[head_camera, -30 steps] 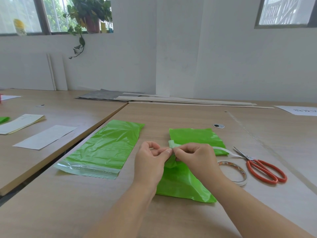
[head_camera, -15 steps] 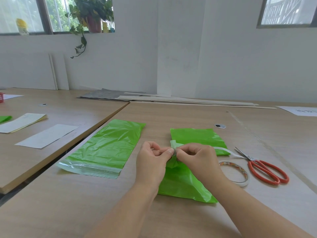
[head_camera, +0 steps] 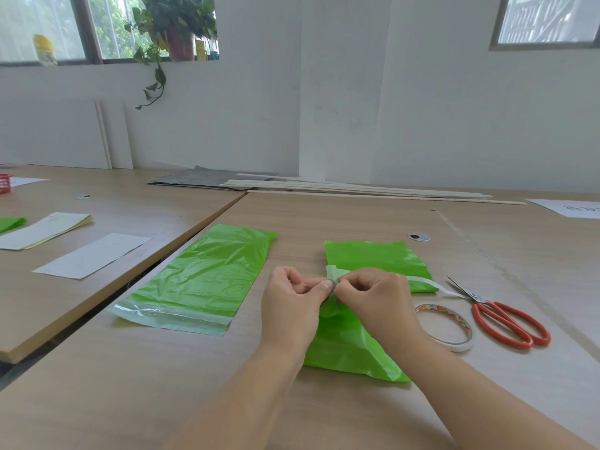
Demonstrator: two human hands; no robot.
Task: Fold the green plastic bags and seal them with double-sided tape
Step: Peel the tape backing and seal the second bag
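Folded bag (head_camera: 352,349), glossy green, creased, pale flap raised, on desk (head_camera: 324,216) just beside tape roll (head_camera: 454,347), I see left hand (head_camera: 292,303) and right hand (head_camera: 373,300) fingertips pinching its flap, white tape strip (head_camera: 425,282) trailing right.

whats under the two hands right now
A folded green plastic bag lies under the left hand and right hand, on the wooden table. A white tape strip runs out rightward; its pinched end is covered.

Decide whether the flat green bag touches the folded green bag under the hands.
Apart. The head view shows bare table between the flat green bag and the folded green bag.
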